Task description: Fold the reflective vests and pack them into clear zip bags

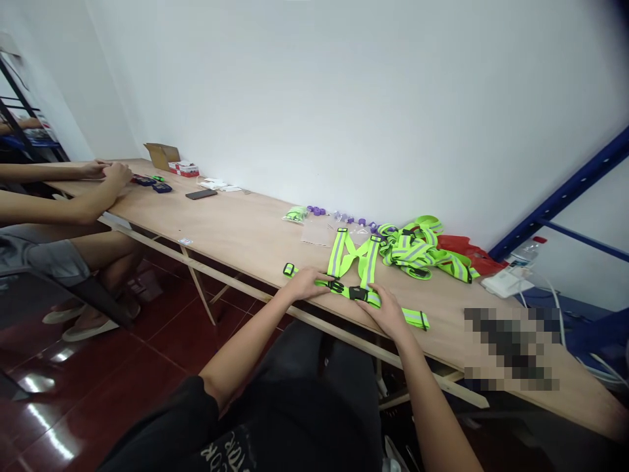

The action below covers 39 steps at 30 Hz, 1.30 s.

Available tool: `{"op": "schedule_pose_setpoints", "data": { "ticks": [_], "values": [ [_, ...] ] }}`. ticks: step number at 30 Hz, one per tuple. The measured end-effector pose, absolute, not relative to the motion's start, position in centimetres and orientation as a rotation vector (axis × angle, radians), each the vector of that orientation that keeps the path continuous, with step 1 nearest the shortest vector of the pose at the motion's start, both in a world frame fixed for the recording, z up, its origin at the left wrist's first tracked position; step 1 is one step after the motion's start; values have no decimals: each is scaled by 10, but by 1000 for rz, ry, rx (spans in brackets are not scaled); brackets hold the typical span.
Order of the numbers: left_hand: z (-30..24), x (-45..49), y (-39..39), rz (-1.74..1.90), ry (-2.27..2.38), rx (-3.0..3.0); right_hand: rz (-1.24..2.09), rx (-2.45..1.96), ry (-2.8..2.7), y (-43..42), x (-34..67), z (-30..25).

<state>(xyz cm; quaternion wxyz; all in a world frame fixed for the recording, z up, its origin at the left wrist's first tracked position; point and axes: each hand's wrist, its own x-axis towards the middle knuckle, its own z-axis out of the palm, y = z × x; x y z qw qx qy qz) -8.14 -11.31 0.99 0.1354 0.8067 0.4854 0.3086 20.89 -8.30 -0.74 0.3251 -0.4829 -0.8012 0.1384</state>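
A neon-yellow reflective harness vest with grey stripes lies spread on the wooden table in front of me. Its two upper straps cross in the middle, and a waist strap runs along the near side. My left hand grips the waist strap beside a black buckle half. On the other side, my right hand has its fingers closed on the strap next to the second black buckle half. The two buckle halves are apart, with a short gap between them. Strap ends stick out beyond both hands.
Behind the vest lie a heap of reflective straps, a red plastic bag, purple rolls and a bagged vest. A bottle stands at right. Farther left are a phone and another person's hands.
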Motion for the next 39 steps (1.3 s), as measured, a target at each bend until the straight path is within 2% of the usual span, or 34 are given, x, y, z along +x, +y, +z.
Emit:
{"op": "schedule_pose_setpoints", "data": {
  "ticks": [7, 17, 39],
  "values": [
    [11, -80, -109, 887, 1407, 2320, 522, -1256, -2072, -86, 210, -2],
    [14, -80, -115, 896, 1458, 2295, 560, -1154, -2063, -86, 215, -2],
    [24, -75, -122, 815, 1495, 2177, 594, -1339, -2141, -101, 222, 2]
  ]
}}
